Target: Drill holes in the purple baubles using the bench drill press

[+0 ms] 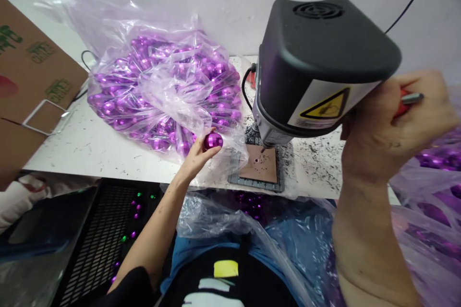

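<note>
My left hand [195, 159] is closed on a shiny purple faceted ball [215, 140], holding it between thumb and fingers at the front of a clear plastic bag [169, 86] full of similar balls. My right hand [389, 129] is closed at the side of a dark bench drill press [324, 53], around a red handle [402, 104] with a metal end. Most of that handle is hidden by the fingers. Below the drill head, a brown square board [264, 165] with a small dark hole lies on the grey machine base [236, 178].
Dark shavings [317, 156] are scattered over the white table [140, 163]. A cardboard box [36, 81] stands at the left. Plastic with purple balls [437, 160] lies at the right, and clear plastic [216, 216] covers my lap. Loose balls [136, 208] lie beside a black crate [95, 240].
</note>
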Tool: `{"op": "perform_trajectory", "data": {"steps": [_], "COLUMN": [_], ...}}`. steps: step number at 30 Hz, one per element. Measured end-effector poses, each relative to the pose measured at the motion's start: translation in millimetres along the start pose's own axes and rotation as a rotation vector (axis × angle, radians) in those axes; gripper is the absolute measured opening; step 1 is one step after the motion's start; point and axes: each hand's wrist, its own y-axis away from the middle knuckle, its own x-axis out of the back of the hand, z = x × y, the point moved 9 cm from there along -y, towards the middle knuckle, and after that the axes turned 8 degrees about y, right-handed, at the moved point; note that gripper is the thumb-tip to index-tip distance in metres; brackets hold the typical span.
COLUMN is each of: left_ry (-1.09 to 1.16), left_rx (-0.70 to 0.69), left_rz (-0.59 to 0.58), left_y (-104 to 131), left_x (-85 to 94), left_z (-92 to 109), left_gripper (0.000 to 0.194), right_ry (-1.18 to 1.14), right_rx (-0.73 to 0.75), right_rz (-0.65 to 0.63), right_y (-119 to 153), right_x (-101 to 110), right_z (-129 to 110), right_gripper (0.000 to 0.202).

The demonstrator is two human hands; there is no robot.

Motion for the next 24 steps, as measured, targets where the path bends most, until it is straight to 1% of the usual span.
{"op": "perform_trajectory", "data": {"steps": [2,4,6,8,11,12,14,17,20,24], "left_ry": [0.26,0.448,0.546,0.555,0.464,0.427,0.346,0.156,-0.043,-0.177], "left_rx": [0.13,0.225,0.271,0.29,0.246,0.212,0.139,0.041,-0.054,-0.08], "left_rz": [-0.11,-0.196,-0.251,-0.295,-0.325,-0.316,-0.288,-0.267,-0.272,-0.257], "left_y": [20,38,49,54,51,48,43,39,36,33], "left_x": [-6.9,-19.7,-36.5,-57.4,-87.3,-94.0,-101.7,-102.2,-97.5,-95.9], "left_z": [5,11,15,14,10,9,8,10,19,27], "left_gripper": [0.06,0.059,0.059,0.062,0.06,0.058,0.056,0.053,0.047,0.043], "right_ry": [0.023,0.031,0.016,0.005,0.003,0.001,-0.003,0.003,-0.013,-0.013], "right_rx": [-0.019,-0.04,-0.064,-0.085,-0.099,-0.1,-0.095,-0.092,-0.088,-0.064], "right_rz": [-0.032,-0.052,-0.066,-0.064,-0.052,-0.053,-0.058,-0.065,-0.059,-0.047], "right_y": [-7,-14,-20,-24,-27,-27,-27,-27,-26,-24], "right_x": [-5,-10,-16,-21,-25,-26,-26,-26,-25,-25], "right_z": [-2,-4,-3,1,6,8,9,8,8,5], "right_gripper": [0.056,0.058,0.059,0.06,0.057,0.057,0.058,0.062,0.063,0.064]}}
